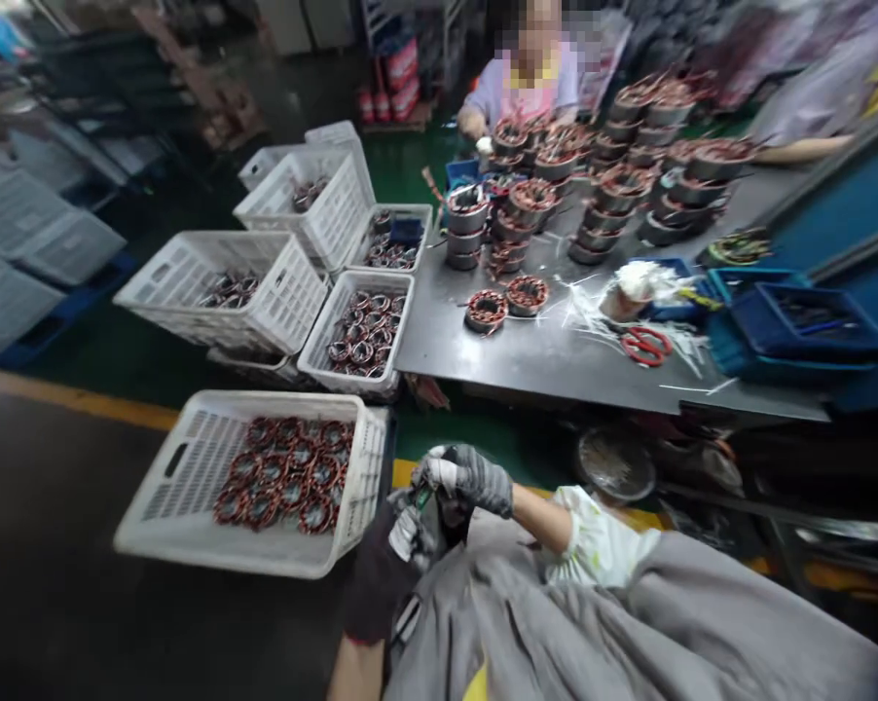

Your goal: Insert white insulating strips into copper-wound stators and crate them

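Note:
My two gloved hands meet low in the middle of the head view, above my grey-clad lap. My left hand (391, 560), in a dark glove, comes up from the bottom edge with its fingers bent. From the right reaches my right hand (475, 477) in a grey and white glove, its fingers closed against the left ones. Between the fingertips shows a small green piece (422, 497), mostly hidden; its kind I cannot make out. Left of the hands stands a white crate (168, 526) holding several copper-wound rings (293, 487).
A metal table (475, 355) bears stacked motor stators (530, 204), red-handled scissors (644, 346), white ties and blue trays (811, 321). More white crates (212, 243) line its left side. A co-worker (530, 83) sits beyond; another person's arm (804, 151) shows at right.

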Demonstrator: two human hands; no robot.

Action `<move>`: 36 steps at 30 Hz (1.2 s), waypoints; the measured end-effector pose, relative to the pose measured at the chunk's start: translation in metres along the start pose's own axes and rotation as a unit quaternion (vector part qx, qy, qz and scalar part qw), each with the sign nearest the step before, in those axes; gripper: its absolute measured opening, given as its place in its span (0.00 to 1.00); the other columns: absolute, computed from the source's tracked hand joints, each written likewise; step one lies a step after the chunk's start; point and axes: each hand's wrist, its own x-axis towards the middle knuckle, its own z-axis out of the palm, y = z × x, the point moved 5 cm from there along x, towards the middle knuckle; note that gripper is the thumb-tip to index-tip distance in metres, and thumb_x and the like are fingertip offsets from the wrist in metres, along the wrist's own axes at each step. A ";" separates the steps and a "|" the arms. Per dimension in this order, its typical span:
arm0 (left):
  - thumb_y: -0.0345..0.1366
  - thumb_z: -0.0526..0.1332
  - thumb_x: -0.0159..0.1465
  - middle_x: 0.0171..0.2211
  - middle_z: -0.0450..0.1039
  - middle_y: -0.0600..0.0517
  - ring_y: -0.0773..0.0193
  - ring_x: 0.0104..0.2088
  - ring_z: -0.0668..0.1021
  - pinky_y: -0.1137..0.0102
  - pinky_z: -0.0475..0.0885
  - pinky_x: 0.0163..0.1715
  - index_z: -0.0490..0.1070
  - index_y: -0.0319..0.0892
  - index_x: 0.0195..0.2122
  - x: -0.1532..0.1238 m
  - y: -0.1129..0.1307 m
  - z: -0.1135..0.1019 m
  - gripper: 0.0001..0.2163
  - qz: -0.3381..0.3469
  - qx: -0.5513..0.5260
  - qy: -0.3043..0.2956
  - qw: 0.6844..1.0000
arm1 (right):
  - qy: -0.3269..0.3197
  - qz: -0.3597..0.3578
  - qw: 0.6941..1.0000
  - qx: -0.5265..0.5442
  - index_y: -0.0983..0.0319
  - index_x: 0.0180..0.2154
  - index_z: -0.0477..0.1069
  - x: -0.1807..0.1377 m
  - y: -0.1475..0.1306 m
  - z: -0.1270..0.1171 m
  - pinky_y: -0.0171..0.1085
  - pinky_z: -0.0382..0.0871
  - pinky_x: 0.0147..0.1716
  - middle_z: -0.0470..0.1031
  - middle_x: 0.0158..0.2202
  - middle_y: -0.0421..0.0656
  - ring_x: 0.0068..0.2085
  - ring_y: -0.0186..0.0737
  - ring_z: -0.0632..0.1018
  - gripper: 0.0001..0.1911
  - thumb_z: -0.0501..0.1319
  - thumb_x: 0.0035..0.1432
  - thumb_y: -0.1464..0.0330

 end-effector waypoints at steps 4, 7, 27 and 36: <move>0.38 0.53 0.69 0.37 0.83 0.49 0.59 0.34 0.84 0.68 0.82 0.35 0.79 0.45 0.45 0.032 -0.002 0.007 0.14 -0.021 0.025 0.032 0.999 | 0.189 0.054 0.962 -0.192 0.54 0.55 0.75 -0.017 0.039 -0.119 0.35 0.75 0.41 0.81 0.42 0.40 0.40 0.38 0.80 0.21 0.57 0.64 0.58; 0.38 0.56 0.70 0.43 0.83 0.48 0.56 0.41 0.84 0.63 0.81 0.44 0.78 0.47 0.48 0.076 0.011 0.025 0.12 0.002 0.058 0.018 0.998 | 0.296 0.158 0.879 -0.339 0.57 0.61 0.70 -0.016 0.075 -0.216 0.40 0.73 0.45 0.80 0.46 0.46 0.42 0.43 0.80 0.26 0.56 0.64 0.60; 0.45 0.61 0.66 0.47 0.79 0.41 0.49 0.55 0.77 0.50 0.57 0.69 0.77 0.39 0.50 0.407 0.111 0.233 0.18 0.130 0.223 -0.265 0.929 | 0.157 0.086 0.842 -0.509 0.61 0.60 0.73 0.196 0.087 -0.379 0.57 0.54 0.63 0.75 0.59 0.53 0.63 0.60 0.68 0.27 0.56 0.66 0.55; 0.51 0.59 0.65 0.53 0.78 0.47 0.53 0.58 0.75 0.55 0.59 0.66 0.74 0.48 0.54 0.475 0.057 0.193 0.20 0.023 0.230 -0.315 0.920 | 0.127 0.065 0.895 -0.423 0.59 0.58 0.74 0.191 0.075 -0.306 0.53 0.62 0.60 0.79 0.53 0.52 0.59 0.58 0.72 0.27 0.60 0.61 0.55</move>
